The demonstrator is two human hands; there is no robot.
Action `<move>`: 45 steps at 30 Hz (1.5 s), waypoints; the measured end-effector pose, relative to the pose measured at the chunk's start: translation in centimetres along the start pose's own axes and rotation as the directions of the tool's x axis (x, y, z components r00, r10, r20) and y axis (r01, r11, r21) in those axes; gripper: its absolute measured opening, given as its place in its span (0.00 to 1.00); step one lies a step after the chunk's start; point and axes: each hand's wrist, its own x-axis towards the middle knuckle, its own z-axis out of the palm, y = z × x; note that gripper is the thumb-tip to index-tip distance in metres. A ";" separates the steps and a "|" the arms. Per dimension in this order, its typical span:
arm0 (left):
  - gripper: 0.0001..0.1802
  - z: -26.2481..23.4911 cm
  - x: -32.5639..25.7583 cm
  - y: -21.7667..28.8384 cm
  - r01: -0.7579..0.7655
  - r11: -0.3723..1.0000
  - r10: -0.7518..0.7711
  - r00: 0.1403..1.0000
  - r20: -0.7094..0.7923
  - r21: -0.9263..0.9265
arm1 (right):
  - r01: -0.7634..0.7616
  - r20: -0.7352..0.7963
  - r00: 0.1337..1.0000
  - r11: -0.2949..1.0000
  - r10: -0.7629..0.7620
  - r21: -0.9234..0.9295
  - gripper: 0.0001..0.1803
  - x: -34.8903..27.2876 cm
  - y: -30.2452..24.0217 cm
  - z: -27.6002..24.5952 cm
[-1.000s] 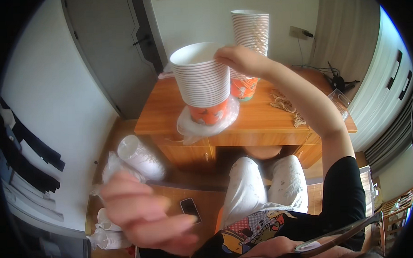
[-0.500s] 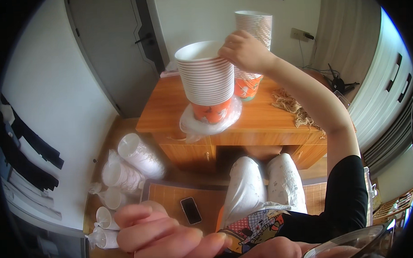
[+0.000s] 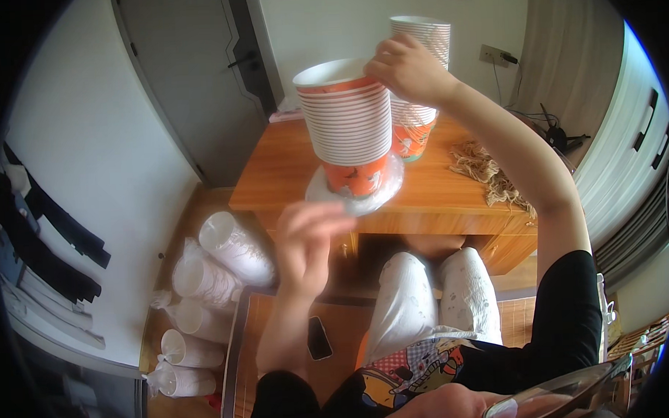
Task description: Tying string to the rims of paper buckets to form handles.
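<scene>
A tall stack of nested paper buckets (image 3: pixel 346 131), white-rimmed with an orange patterned base, stands near the front of the wooden desk on crumpled clear plastic (image 3: pixel 321 196). My right hand (image 3: pixel 411 70) grips the right rim of the top bucket (image 3: pixel 330 76), which sits slightly raised, so a strip of its orange side shows. The fingertips inside the rim are hidden. In front of and below the stack, my left hand (image 3: pixel 306 243) is blurred, with its fingers stretched toward the plastic and nothing seen in them. Behind my right hand rises a second, plastic-wrapped stack of buckets (image 3: pixel 414 136).
Tan tangled string (image 3: pixel 484 174) lies on the desk (image 3: pixel 267 167) at the right, near a black device with cables (image 3: pixel 557 135). Several bagged stacks of white buckets (image 3: pixel 236 249) lie on the floor at left. A phone (image 3: pixel 319 338) rests on the mat beside my legs.
My left hand has moved forward, away from the camera, toward the base of the stack. My right hand has lifted the top bucket slightly, baring an orange strip below its rim.
</scene>
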 end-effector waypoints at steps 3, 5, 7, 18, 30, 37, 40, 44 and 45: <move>0.24 5.0 0.0 -4.8 0.252 0.962 -0.268 0.949 -0.167 -0.108 | 0.009 0.000 1.000 1.000 -0.009 -0.012 0.06 0.0 0.2 -0.5; 0.39 6.8 0.9 -8.0 0.382 0.838 -0.466 0.873 -0.143 -0.390 | 0.016 -0.022 1.000 1.000 -0.016 -0.024 0.06 0.4 0.1 -0.9; 0.53 7.7 3.1 -8.8 0.377 0.410 -0.618 0.784 0.051 -0.831 | -0.015 -0.050 0.999 0.999 0.013 -0.044 0.07 0.4 0.7 -1.6; 0.52 11.6 3.1 -13.7 0.354 0.488 -0.645 0.762 -0.056 -0.798 | -0.315 -0.353 0.901 0.939 0.252 -0.135 0.09 -4.3 8.3 -10.6; 0.42 17.6 2.3 -10.1 0.271 0.962 -0.253 0.815 -0.521 -0.043 | -0.215 0.059 0.975 0.977 0.214 0.005 0.14 -23.4 1.2 -9.6; 0.68 26.3 -2.4 -7.2 0.024 1.000 -0.025 0.993 -0.113 -0.015 | -0.112 0.073 0.991 0.992 0.108 0.052 0.16 -29.0 -2.5 -5.9; 0.72 29.8 -3.1 -6.4 0.217 0.888 -0.252 0.967 -0.034 -0.405 | -0.150 0.071 0.987 0.983 0.143 0.103 0.17 -30.5 -2.9 -5.9; 0.76 31.5 -1.9 -4.3 0.297 0.813 -0.328 0.944 0.028 -0.500 | -0.212 0.056 0.977 0.967 0.206 0.139 0.16 -32.6 -3.5 -5.9; 0.77 31.6 -1.7 -4.4 0.273 0.846 -0.295 0.955 0.025 -0.458 | -0.241 0.058 0.970 0.959 0.235 0.149 0.17 -32.6 -3.7 -6.0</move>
